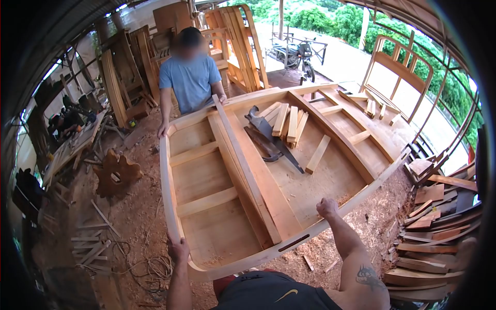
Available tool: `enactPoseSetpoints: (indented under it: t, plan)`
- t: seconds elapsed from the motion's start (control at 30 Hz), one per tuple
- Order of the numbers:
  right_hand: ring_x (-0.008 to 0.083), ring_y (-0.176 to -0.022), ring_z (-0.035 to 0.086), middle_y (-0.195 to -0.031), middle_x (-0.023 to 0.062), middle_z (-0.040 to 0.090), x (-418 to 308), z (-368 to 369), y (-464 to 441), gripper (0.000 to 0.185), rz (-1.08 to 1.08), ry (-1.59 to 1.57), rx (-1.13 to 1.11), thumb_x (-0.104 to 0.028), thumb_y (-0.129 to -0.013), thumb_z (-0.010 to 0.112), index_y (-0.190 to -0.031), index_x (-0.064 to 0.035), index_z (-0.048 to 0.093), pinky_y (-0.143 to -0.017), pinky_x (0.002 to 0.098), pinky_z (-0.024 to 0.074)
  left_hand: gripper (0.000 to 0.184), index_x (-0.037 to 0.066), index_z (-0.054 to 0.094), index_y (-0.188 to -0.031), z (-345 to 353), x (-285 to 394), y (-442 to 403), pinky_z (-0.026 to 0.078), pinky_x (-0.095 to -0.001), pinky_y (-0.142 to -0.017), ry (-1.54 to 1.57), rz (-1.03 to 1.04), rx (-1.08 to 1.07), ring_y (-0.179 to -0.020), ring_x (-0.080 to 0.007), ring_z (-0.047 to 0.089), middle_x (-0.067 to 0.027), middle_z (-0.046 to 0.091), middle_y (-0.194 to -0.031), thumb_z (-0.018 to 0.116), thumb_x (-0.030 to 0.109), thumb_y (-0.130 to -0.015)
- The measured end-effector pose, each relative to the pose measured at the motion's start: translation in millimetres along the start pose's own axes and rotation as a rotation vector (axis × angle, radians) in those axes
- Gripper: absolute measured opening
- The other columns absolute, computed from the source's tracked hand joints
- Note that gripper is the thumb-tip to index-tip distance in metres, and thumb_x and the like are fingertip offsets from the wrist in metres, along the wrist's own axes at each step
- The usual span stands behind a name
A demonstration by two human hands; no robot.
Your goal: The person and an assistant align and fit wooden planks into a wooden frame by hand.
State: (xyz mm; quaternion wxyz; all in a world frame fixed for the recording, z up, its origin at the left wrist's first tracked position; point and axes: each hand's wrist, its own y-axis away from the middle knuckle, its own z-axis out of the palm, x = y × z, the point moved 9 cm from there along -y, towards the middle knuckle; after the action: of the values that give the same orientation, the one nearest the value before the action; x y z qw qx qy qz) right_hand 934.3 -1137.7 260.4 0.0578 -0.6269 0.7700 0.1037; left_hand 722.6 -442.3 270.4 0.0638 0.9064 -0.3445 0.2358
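In front of me lies a large wooden frame (206,194) with rounded corners, crosspieces and a panel inside. My left hand (179,251) grips its outer edge at the near left corner. My right hand (327,207) is closed just above the panel by the near rail; whatever it may hold is hidden. A long board (245,173) lies across the frame between my hands. Further in, two handsaws, one with a dark blade (284,150), rest on the panel beside several short wood blocks (289,124). A single loose block (318,154) lies closer to my right hand.
Opposite me, a co-worker (190,80) in a blue shirt touches the frame and the board's far end. Stacked planks (423,261) are at right, a slab of wood (118,173) at left. Shavings and a cord (155,271) cover the ground. A motorcycle (297,56) stands behind.
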Motion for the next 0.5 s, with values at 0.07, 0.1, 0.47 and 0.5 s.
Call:
enactPoseSetpoints:
  t: [0.07, 0.1, 0.47, 0.5]
  plan:
    - [0.0352, -0.101, 0.067, -0.101, 0.0218, 0.071, -0.2, 0.0, -0.1, 0.036, 0.002, 0.002, -0.006, -0.030, -0.082, 0.054, -0.095, -0.0021, 0.073, -0.094, 0.0430, 0.0509, 0.078, 0.014, 0.026, -0.151, -0.3, 0.6, 0.2, 0.050, -0.0515, -0.092, 0.008, 0.005, -0.003, -0.109, -0.0444, 0.061, -0.0274, 0.057, -0.126, 0.064, 0.025, -0.084]
    - [0.0351, -0.102, 0.067, -0.101, 0.0216, 0.071, -0.1, 0.2, -0.2, 0.036, 0.003, 0.005, -0.007, -0.030, -0.082, 0.054, -0.095, -0.0023, 0.073, -0.094, 0.0430, 0.0507, 0.078, 0.014, 0.026, -0.151, 0.0, 0.6, 0.0, 0.050, -0.0514, -0.093, 0.010, 0.009, -0.006, -0.109, -0.0443, 0.061, -0.0274, 0.057, -0.126, 0.064, 0.024, -0.084]
    - [0.0341, -0.105, 0.066, -0.104, 0.0206, 0.071, -1.5, -1.5, 1.5, 0.037, 0.024, 0.012, -0.043, -0.031, -0.083, 0.055, -0.099, -0.0032, 0.073, -0.095, 0.0427, 0.0499, 0.077, 0.011, 0.028, -0.150, 2.5, -1.2, -1.3, 0.051, -0.0518, -0.090, 0.009, 0.037, 0.010, -0.106, -0.0453, 0.062, -0.0294, 0.058, -0.122, 0.062, 0.025, -0.083]
    - [0.0340, -0.105, 0.066, -0.104, 0.0204, 0.071, -1.6, -1.7, 1.8, 0.037, 0.029, 0.009, -0.047, -0.031, -0.083, 0.055, -0.099, -0.0032, 0.073, -0.095, 0.0427, 0.0498, 0.077, 0.011, 0.028, -0.150, 1.3, -0.2, -0.5, 0.051, -0.0519, -0.090, 0.012, 0.039, 0.013, -0.106, -0.0453, 0.062, -0.0297, 0.058, -0.121, 0.062, 0.025, -0.083]
